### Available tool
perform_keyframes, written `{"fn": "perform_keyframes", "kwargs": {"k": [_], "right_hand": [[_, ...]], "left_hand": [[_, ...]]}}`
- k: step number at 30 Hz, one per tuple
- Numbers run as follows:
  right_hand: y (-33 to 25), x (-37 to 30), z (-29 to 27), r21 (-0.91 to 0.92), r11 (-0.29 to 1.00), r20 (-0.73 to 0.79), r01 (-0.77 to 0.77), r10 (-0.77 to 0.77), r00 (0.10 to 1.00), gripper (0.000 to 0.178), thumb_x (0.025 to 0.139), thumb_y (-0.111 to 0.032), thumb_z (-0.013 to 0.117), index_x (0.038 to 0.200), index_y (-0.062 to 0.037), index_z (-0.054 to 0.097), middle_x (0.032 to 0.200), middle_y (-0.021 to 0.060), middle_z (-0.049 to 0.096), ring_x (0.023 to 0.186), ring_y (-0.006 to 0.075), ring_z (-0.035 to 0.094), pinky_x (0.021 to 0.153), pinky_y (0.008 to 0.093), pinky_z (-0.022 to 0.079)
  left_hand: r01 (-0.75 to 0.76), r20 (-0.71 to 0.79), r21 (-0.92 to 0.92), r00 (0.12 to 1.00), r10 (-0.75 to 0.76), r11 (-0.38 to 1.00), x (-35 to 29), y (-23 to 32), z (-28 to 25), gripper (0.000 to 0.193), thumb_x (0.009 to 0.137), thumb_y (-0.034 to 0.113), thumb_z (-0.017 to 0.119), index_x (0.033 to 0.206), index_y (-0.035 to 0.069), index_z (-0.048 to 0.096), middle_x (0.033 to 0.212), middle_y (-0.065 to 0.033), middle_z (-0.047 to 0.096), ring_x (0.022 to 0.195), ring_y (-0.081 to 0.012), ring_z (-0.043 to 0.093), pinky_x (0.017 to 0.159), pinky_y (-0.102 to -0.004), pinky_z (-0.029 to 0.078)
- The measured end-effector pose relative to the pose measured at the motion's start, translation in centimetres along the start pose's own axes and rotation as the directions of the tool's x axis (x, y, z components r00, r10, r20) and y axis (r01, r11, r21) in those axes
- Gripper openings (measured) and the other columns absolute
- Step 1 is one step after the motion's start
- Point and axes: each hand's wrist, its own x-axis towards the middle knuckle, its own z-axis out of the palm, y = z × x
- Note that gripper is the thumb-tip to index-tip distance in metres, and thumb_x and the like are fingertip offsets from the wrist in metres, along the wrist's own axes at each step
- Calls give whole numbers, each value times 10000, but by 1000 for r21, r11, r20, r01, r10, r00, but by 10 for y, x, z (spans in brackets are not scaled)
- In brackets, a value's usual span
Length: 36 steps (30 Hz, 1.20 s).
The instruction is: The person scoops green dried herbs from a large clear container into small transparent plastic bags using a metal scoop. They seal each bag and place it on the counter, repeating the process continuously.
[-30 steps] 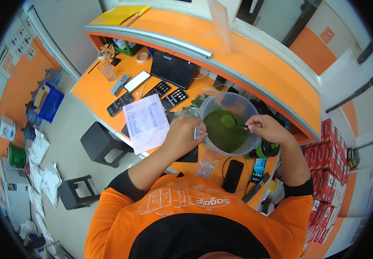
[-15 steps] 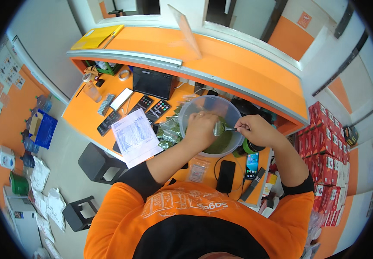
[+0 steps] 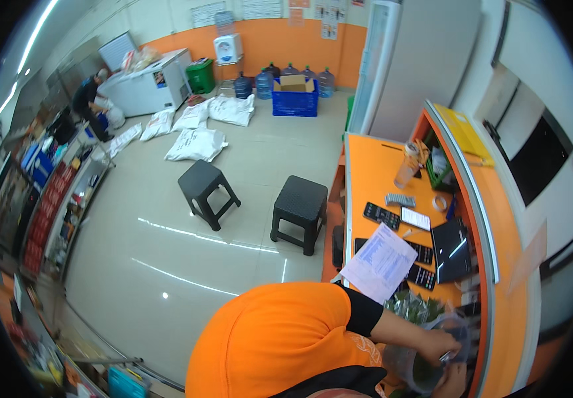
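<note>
Over a translucent plastic tub point(image 3: 396, 363) at the lower right, my left hand point(image 3: 437, 345) is closed, fingers curled around a small clear bag that is barely visible here. My right hand point(image 3: 453, 381) sits just below it, closed and partly cut by the view's edge. A spoon point(image 3: 445, 357) glints between the two hands. Green powder point(image 3: 424, 373) shows inside the tub. Filled clear bags of green stuff point(image 3: 413, 308) lie against the tub's far side, and a printed paper sheet point(image 3: 380, 262) rests beyond them.
Several phones point(image 3: 382, 215), a dark tablet point(image 3: 451, 249) and a bottle point(image 3: 407, 166) stand or lie on the orange counter point(image 3: 372, 156). Two black stools point(image 3: 299, 205) stand left of it. Farther off are a blue crate point(image 3: 294, 104), white sacks point(image 3: 197, 144) and a person point(image 3: 87, 99) bending by a freezer.
My view has swung left, bringing the floor, stools and far room in and shifting the counter to the right. Both hands stay together at the tub; the left partly hides the spoon.
</note>
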Motion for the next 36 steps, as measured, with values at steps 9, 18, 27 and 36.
{"fn": "perform_keyframes", "kwargs": {"k": [9, 18, 27, 36], "right_hand": [[-17, 27, -8, 125, 992, 84, 24, -34, 996, 181, 941, -163, 580, 1082, -74, 650, 1084, 207, 602, 951, 433, 591, 802, 493, 480], [-6, 36, -13, 299, 953, 41, 47, -62, 997, 165, 942, -151, 636, 1044, -25, 671, 994, 227, 648, 914, 405, 618, 812, 464, 495], [101, 7, 61, 558, 767, 135, -318, 294, 946, 193, 906, -70, 651, 1072, 29, 663, 883, 175, 635, 791, 316, 642, 694, 400, 499], [16, 12, 60, 156, 967, -251, -203, 237, 938, 362, 822, -139, 738, 1171, -79, 666, 1134, 129, 656, 1109, 348, 613, 920, 463, 478]], "left_hand": [[23, -93, -12, 995, -24, 1000, -27, 1, -40, 380, 656, 185, 798, 980, 121, 611, 953, -89, 659, 955, -350, 657, 760, -465, 512], [117, -127, 73, 986, -107, 990, -39, 10, -58, 410, 667, 215, 814, 1013, 110, 620, 1027, -115, 674, 993, -352, 669, 812, -472, 521], [152, -263, 179, 959, -102, 972, -33, -38, -51, 423, 628, 171, 789, 1032, 129, 674, 976, -158, 692, 940, -382, 679, 769, -494, 544], [280, 287, -724, 953, -95, 631, -75, 12, -117, 398, 871, 145, 792, 1208, 145, 580, 1074, 29, 543, 996, -83, 544, 911, -255, 466]]}}
